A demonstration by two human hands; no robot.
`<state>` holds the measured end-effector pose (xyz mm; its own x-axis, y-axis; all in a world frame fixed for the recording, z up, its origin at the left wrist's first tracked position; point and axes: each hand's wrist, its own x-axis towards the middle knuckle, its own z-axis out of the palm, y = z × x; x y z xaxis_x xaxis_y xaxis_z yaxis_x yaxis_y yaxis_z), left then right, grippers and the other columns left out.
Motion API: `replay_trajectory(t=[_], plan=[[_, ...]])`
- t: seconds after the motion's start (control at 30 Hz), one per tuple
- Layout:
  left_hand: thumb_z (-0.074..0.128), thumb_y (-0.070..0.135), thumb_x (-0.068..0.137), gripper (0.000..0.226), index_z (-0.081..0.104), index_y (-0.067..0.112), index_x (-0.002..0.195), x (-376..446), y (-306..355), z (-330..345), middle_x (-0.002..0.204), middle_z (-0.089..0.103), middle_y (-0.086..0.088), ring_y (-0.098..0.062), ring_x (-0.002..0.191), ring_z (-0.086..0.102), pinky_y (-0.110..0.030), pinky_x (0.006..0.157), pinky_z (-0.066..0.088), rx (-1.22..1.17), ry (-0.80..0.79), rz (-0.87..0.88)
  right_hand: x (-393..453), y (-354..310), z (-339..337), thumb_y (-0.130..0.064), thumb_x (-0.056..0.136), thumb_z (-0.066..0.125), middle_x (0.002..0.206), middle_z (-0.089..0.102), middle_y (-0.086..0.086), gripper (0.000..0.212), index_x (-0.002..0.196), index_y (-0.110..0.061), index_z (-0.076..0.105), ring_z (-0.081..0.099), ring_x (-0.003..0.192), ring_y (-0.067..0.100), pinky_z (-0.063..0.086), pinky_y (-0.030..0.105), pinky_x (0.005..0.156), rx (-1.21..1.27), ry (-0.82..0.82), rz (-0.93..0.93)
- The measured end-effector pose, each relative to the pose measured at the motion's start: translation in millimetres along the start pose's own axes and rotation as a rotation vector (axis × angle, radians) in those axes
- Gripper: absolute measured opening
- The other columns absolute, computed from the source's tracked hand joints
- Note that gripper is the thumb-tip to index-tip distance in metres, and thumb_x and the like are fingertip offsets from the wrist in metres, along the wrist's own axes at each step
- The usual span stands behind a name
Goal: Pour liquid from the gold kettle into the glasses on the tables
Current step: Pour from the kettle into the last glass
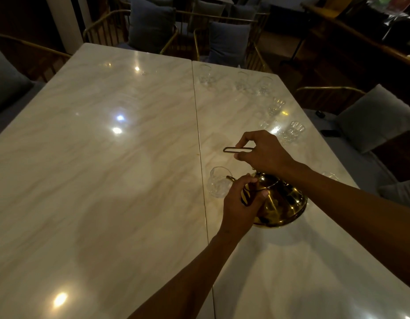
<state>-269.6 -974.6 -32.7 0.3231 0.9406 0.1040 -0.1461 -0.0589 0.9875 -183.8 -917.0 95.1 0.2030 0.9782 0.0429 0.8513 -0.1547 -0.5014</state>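
My left forearm: nearest the lens, coming up from the bottom edge over the seam between the two marble tabletops (96, 157).
My left hand (239, 204): fingers curled shut around the neck of the gold kettle (281, 203), close behind the spout, steadying it.
My right hand (263, 150): fingers and thumb pinched on the thin wire handle (237, 150), which stands raised above the kettle; I'm carrying the weight from here.
Gold kettle: on the right-hand tabletop, near the seam, tipped toward the seam so its shiny belly faces me and its base edge sits at or just above the marble; I can't tell which.
Nearest glass (217, 181): upright, just beside the seam, with the spout tip at its rim.
Step in hand: I judge I'm at the pour into this glass; I can't make out a stream or a liquid level.
Other glasses: a loose row along the right tabletop's far and right edges, for instance one (205, 73) near the far edge and one (293, 132) near the right edge; contents not readable.
Next move calls for: a slow tilt with the spout kept over the rim, then levelling the kettle and carrying it to the next glass without clipping it.
Risk: a glossy top and light glasses, so a nudge could slide one.
Writing or brands: none readable on kettle, glasses or tabletops.
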Motion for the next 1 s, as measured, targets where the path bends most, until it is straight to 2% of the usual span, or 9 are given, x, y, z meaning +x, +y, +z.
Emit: replay_trajectory(t=[0.23,0.33,0.47,0.57,0.7,0.83,1.0], plan=[[0.067,0.030,0.089,0.027,0.056,0.032,0.114,0,3,-2,0.118,0.058,0.023,0.017,0.110,0.049,0.002,0.089,0.036,-0.006,0.002,-0.007,0,-3,-1,-0.023,0.077,0.079,0.105,0.063,0.004,0.020,0.091,-0.014,0.069,0.063,0.073,0.019,0.054,0.032,0.067,-0.004,-0.002,-0.014],[0.068,0.029,0.088,0.028,0.057,0.030,0.114,-1,5,-2,0.116,0.058,0.024,0.017,0.109,0.049,0.002,0.087,0.037,-0.014,0.002,-0.001,-1,-4,-1,-0.024,0.076,0.079,0.109,0.062,0.005,0.020,0.090,-0.016,0.069,0.060,0.077,0.019,0.054,0.034,0.071,-0.013,0.002,-0.024],[0.068,0.029,0.089,0.029,0.057,0.029,0.115,-1,7,-3,0.115,0.056,0.027,0.020,0.107,0.049,0.002,0.087,0.037,-0.014,-0.004,0.007,-1,-5,-1,-0.025,0.076,0.080,0.109,0.061,0.006,0.019,0.090,-0.017,0.068,0.057,0.080,0.017,0.049,0.030,0.070,-0.009,-0.001,-0.032],[0.068,0.028,0.089,0.028,0.055,0.034,0.113,-1,10,-3,0.116,0.057,0.025,0.020,0.106,0.048,0.003,0.085,0.036,-0.018,-0.010,-0.002,-2,-6,-3,-0.025,0.076,0.079,0.102,0.058,0.001,0.020,0.090,-0.017,0.068,0.054,0.078,0.015,0.043,0.028,0.068,-0.018,0.002,-0.040],[0.068,0.030,0.088,0.030,0.056,0.031,0.116,-3,11,-2,0.117,0.057,0.023,0.021,0.106,0.048,0.004,0.084,0.037,-0.020,-0.013,-0.009,-5,-8,-5,-0.025,0.076,0.079,0.096,0.057,-0.001,0.021,0.091,-0.015,0.069,0.052,0.065,0.006,0.044,0.027,0.063,-0.036,0.006,-0.049],[0.067,0.029,0.089,0.028,0.054,0.035,0.113,-3,14,-2,0.115,0.055,0.026,0.023,0.104,0.047,0.004,0.083,0.037,-0.019,-0.022,-0.012,-8,-10,-6,-0.024,0.077,0.078,0.097,0.056,-0.002,0.019,0.091,-0.015,0.069,0.055,0.073,0.012,0.042,0.023,0.062,-0.048,0.014,-0.048],[0.068,0.025,0.089,0.027,0.055,0.035,0.110,-6,17,-1,0.112,0.055,0.028,0.023,0.103,0.049,0.003,0.082,0.038,-0.031,-0.016,0.004,-10,-11,-6,-0.023,0.078,0.078,0.086,0.060,-0.001,0.017,0.090,-0.015,0.068,0.057,0.057,0.011,0.039,0.017,0.050,-0.045,-0.004,-0.040]])
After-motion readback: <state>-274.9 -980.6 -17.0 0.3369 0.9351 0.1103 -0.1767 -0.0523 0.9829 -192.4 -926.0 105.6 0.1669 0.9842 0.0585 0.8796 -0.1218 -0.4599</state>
